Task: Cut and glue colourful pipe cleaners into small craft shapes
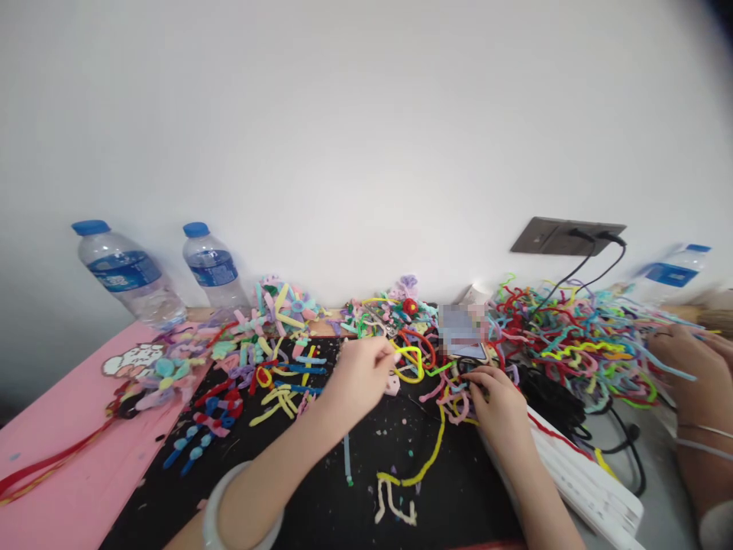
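My left hand is raised over the black mat, thumb and fingertips pinched on a bright yellow pipe cleaner bent into a loop. To its right, my right hand reaches down with bent fingers into a small tangle of pink and yellow pipe cleaners. What its fingertips hold, if anything, is hidden by the hand and the clutter. A long yellow pipe cleaner curves down to cream-coloured bent pieces on the mat.
A phone, partly blurred, stands behind my hands. Heaped pipe cleaners and a white power strip lie right, where another person's hands work. Finished twisted shapes, a pink board and water bottles are left.
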Demonstrator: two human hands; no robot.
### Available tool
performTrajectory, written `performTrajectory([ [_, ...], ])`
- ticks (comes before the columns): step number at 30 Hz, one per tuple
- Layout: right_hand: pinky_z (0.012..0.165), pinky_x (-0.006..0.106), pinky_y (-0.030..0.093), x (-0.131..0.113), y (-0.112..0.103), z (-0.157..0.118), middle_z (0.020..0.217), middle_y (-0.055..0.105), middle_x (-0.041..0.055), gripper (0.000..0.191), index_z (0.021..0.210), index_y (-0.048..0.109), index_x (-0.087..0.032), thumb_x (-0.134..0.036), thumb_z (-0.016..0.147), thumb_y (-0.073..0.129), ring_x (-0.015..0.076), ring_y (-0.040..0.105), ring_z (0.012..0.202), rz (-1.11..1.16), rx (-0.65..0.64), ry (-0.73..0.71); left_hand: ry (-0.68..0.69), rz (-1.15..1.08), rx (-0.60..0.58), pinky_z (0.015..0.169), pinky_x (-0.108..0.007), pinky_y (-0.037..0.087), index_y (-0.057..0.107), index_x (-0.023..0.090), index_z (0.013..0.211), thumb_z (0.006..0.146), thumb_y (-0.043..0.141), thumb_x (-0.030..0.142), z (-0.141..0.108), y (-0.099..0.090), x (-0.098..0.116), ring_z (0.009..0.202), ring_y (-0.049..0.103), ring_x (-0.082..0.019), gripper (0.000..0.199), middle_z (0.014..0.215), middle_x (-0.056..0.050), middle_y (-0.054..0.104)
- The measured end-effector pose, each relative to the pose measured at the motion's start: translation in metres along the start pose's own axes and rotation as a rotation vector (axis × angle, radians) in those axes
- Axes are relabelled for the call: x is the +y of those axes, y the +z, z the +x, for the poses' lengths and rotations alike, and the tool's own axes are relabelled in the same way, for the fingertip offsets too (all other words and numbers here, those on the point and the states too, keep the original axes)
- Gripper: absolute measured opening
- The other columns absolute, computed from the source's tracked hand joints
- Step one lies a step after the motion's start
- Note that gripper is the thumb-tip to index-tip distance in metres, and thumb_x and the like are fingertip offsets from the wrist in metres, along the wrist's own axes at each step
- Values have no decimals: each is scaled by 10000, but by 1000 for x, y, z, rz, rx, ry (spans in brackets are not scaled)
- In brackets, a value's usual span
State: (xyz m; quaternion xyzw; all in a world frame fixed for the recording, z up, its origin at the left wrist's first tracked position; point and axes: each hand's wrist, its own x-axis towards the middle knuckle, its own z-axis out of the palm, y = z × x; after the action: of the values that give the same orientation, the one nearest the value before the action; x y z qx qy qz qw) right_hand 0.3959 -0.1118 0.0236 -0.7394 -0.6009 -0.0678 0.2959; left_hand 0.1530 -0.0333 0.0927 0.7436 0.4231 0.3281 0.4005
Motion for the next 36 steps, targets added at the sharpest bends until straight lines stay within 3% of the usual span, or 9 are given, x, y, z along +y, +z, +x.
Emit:
performTrajectory([
  [5,852,392,490,0,8,-2,1008,658,135,275,796,687,-152,-178,786,414,257,626,943,-40,75,21,-78,-41,233,527,-246,419,631,182,715,788,563,314,-26,-62,-20,483,559,-152,166,521,25,569],
  [6,855,399,489,0,10,-1,1021,657,141,275,790,683,-149,-181,782,410,263,623,950,-44,100,29,-103,-31,219,527,-243,418,642,179,776,789,568,324,-32,-72,-24,503,566,-156,163,538,24,581],
  [10,818,405,499,0,10,4,972,675,143,254,782,662,-146,-175,753,411,270,634,901,-24,135,63,-165,31,298,509,-228,400,638,172,822,777,584,362,-53,-95,-44,502,548,-151,203,503,33,560],
  [13,791,410,494,-19,2,2,919,676,123,213,822,655,-160,-202,767,454,273,626,874,7,128,47,-192,5,249,479,-226,391,642,167,831,788,570,390,-63,-96,-58,484,534,-149,238,494,30,556],
  [17,803,408,478,-75,-7,-9,983,650,114,189,913,655,-194,-248,833,492,271,599,918,145,99,-31,-192,-61,132,517,-237,446,646,165,819,797,569,373,-66,-84,-72,482,555,-149,223,493,32,557],
  [20,846,351,480,-123,-2,-11,1090,638,104,248,1084,609,-211,-221,852,522,241,582,1034,411,-80,-192,-151,-92,44,470,-228,446,664,166,827,822,544,359,-64,-73,-77,469,548,-133,227,592,13,589],
  [24,799,278,487,-164,23,-1,961,693,51,303,1134,584,-206,-162,834,577,183,643,881,598,-360,-334,-75,-72,-15,411,-220,421,684,169,860,871,500,377,-59,-66,-82,428,514,-113,277,632,9,567],
  [30,643,223,445,-167,57,10,758,671,19,123,809,625,-191,-155,880,530,142,621,692,597,-304,-361,149,182,95,650,-246,470,705,178,825,889,509,268,-51,-76,-93,701,611,-165,225,749,-36,665],
  [36,603,228,411,-151,58,9,711,608,24,165,761,591,-182,-168,899,501,141,565,655,535,-326,-474,251,266,-90,657,-223,441,680,177,881,941,421,214,-53,-88,-104,714,587,-140,269,777,-27,617],
])
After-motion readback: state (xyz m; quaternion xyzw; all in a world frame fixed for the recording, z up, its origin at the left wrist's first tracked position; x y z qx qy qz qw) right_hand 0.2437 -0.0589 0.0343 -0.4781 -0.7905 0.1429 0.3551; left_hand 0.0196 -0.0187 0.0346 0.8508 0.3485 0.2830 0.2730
